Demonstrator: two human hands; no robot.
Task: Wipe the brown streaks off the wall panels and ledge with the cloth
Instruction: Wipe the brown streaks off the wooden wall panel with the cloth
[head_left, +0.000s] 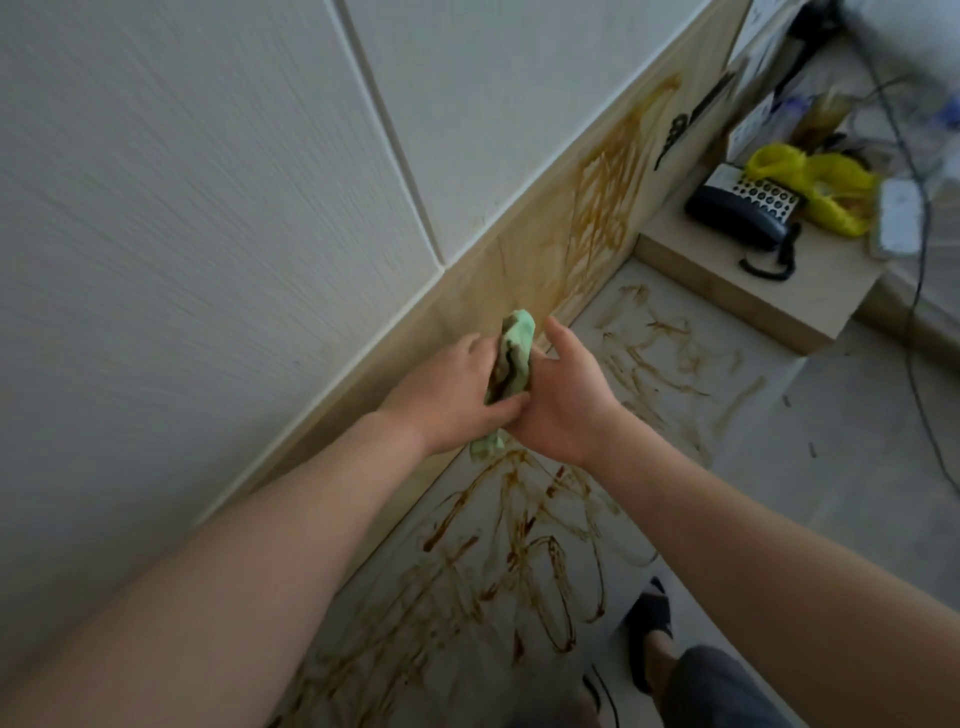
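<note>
A green cloth (514, 358), folded lengthwise and soiled with dark brown marks, is held between both hands in the middle of the view. My left hand (449, 397) grips its lower part, thumb across the front. My right hand (566, 395) presses against its right side, fingers pointing up. Behind the cloth runs a tan wall panel (524, 265) with yellow-brown streaks (608, 192) smeared toward the upper right. The pale ledge (649, 431) below carries many dark brown streaks (519, 551), both beneath my arms and further right.
White textured wall panels (208, 182) fill the left. At the right stands a wooden bedside unit (769, 291) holding a black telephone (743, 213), a yellow plastic bag (821, 182) and cables. My dark shoe (649, 623) shows on the floor at the bottom right.
</note>
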